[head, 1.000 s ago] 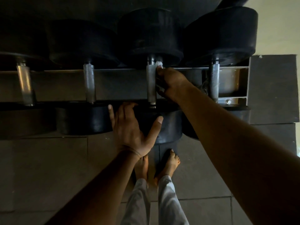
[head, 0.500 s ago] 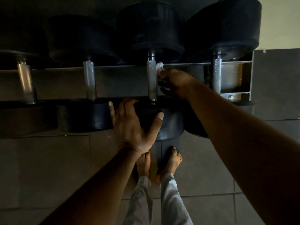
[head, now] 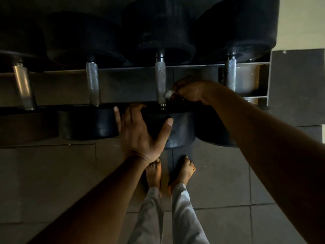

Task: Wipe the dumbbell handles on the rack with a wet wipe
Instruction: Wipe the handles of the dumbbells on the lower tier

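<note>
Several black dumbbells lie across a dark rack (head: 253, 65), their knurled steel handles pointing toward me. My right hand (head: 191, 91) grips a small white wet wipe (head: 168, 93) and presses it against the near end of the third handle (head: 160, 80). My left hand (head: 139, 131) rests with fingers spread on the near weight head (head: 181, 131) of that same dumbbell. Other handles stand at left (head: 92, 81), far left (head: 23, 87) and right (head: 230, 73).
The rack's open metal end frame (head: 263, 81) is at the right, beside a dark wall panel (head: 297, 85). My bare feet (head: 168, 171) stand on grey floor tiles close below the rack.
My right hand slid the wipe from the far end of the third handle down to its near end. The left hand stayed on the weight head.
</note>
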`<move>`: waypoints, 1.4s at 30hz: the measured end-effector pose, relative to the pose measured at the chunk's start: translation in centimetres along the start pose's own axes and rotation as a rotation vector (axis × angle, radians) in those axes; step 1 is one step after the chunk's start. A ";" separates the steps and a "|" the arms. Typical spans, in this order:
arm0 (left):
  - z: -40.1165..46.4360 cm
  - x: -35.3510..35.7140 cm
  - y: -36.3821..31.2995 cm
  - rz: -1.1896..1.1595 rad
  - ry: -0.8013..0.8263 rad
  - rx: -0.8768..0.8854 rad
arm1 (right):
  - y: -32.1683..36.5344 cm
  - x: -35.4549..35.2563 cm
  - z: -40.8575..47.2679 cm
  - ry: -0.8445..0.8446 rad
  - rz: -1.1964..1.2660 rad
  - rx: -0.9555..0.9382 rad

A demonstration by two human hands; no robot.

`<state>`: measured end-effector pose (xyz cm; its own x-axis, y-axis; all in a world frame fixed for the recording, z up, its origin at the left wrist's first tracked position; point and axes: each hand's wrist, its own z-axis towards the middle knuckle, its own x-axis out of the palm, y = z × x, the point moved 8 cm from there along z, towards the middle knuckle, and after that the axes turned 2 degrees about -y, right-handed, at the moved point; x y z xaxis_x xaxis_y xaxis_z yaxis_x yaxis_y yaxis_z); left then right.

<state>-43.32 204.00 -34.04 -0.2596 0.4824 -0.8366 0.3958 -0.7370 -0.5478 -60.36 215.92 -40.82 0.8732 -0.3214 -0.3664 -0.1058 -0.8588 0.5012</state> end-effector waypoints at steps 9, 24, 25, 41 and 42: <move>0.0 0.0 0.1 -0.011 0.003 -0.011 | 3.0 -2.9 -2.3 -0.161 -0.226 -0.221; 0.0 0.0 0.5 -0.047 -0.040 -0.008 | 11.4 -2.8 -3.5 -0.595 -0.948 -0.513; 0.0 -0.1 0.4 -0.052 -0.032 -0.013 | 11.5 -2.7 -3.6 -0.580 -0.967 -0.510; -1.1 -0.7 2.1 -0.107 0.240 -0.112 | 11.3 -1.0 -1.6 -0.205 -1.140 -0.485; -1.1 -0.7 2.1 -0.108 0.244 -0.115 | 11.7 -0.1 -1.4 -0.227 -1.133 -0.503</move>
<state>-41.38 202.64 -34.63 -0.0915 0.6649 -0.7413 0.4785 -0.6235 -0.6183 -60.98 206.48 -33.81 0.2486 0.3906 -0.8864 0.8834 -0.4668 0.0421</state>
